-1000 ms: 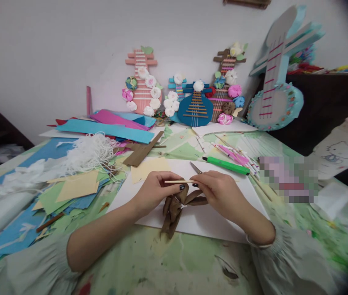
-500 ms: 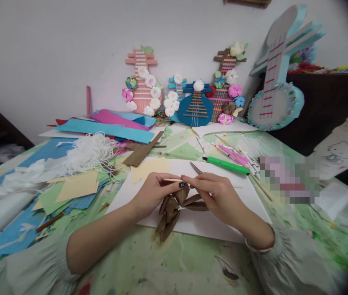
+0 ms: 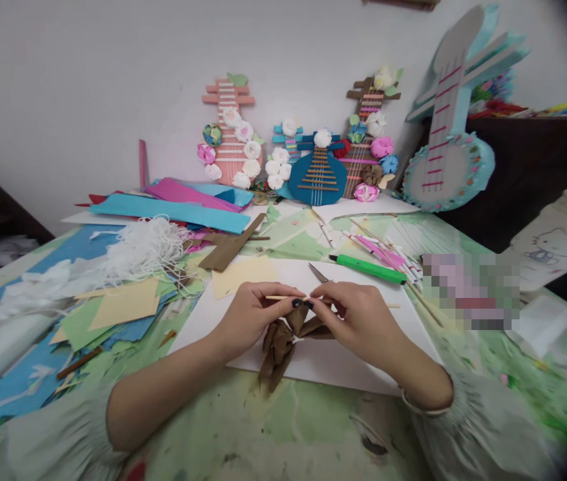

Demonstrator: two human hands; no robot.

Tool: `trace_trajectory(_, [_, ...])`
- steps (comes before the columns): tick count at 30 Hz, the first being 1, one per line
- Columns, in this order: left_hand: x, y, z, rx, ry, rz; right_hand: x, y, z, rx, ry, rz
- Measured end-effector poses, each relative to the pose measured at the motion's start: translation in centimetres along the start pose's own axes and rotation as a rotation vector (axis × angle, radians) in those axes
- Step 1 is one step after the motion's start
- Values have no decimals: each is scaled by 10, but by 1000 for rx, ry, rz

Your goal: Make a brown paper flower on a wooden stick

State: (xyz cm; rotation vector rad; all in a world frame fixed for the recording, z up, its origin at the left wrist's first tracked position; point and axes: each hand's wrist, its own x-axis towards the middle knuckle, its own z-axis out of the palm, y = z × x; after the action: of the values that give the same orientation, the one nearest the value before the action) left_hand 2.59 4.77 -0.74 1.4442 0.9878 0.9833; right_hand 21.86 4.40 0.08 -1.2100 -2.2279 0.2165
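Observation:
A brown paper flower point(image 3: 277, 351) with several folded petals, bound at its middle with white string point(image 3: 297, 339), lies between my hands over a white sheet point(image 3: 358, 371). Across its upper petal runs a thin wooden stick point(image 3: 283, 297). My left hand point(image 3: 248, 317) is closed, pinching the stick and petal edge between thumb and fingers. Close against it, my right hand point(image 3: 360, 317) pinches the same petal's tip at the stick, its thumb nearly touching the left thumb. The right hand covers part of the stick and the right-hand petals.
Scissors point(image 3: 317, 272) and a green utility knife point(image 3: 370, 268) lie just beyond my hands. To the left are white string point(image 3: 150, 250), paper scraps point(image 3: 127, 304) and coloured paper strips point(image 3: 173, 212). Paper-decorated lutes point(image 3: 319, 177) lean on the wall. A jar point(image 3: 558, 240) stands right.
My right fingers have shifted and tilted, with the thumb now pressing near the left thumb at the petal tip. The flower's lower petals have swung slightly; the left hand stays nearly in place.

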Motion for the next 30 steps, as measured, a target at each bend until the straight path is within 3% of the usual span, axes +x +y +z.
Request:
trace_trajectory(3, [-1,1,1,37,18,-10,1,-1,-2,4,-38,20])
trace_trajectory(12, [-2,3,0,57,-28,20,-3,-7,-2,4,120,-1])
trace_trajectory(21, [-3,8,2,93,-41,48,-1,-9,-1,44,101,65])
trace_trajectory(30, [-4,10,3,119,-41,32,-1,-8,0,72,149,-8])
